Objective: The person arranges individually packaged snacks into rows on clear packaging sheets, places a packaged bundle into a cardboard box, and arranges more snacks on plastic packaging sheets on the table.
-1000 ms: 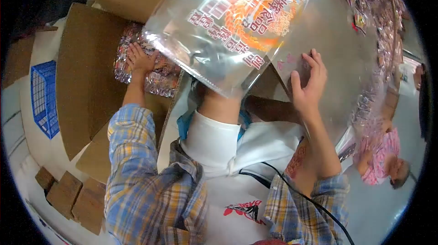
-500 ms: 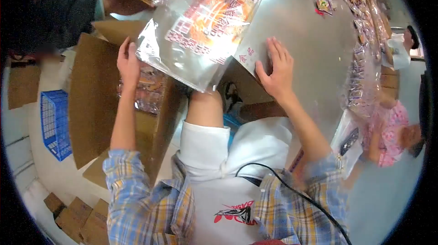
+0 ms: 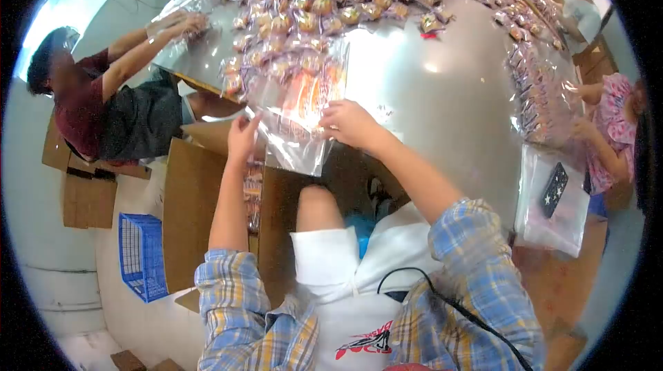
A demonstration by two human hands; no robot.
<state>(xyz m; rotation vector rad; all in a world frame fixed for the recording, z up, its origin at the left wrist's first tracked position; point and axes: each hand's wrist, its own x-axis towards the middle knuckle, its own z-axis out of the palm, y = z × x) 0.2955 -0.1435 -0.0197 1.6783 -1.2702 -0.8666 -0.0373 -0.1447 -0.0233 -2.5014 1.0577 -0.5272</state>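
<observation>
One printed clear bag (image 3: 293, 112) is held at opposite sides by left hand (image 3: 242, 137) and right hand (image 3: 351, 124).

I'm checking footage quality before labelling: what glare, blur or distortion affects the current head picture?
Head view: glare whites out part of the metal tabletop; reflections streak the clear bag, and its print looks smeared, whether from motion or focus I cannot tell. Head view, edges: the window at upper left is overexposed, fisheye curvature is strong, and the corners are black.
</observation>
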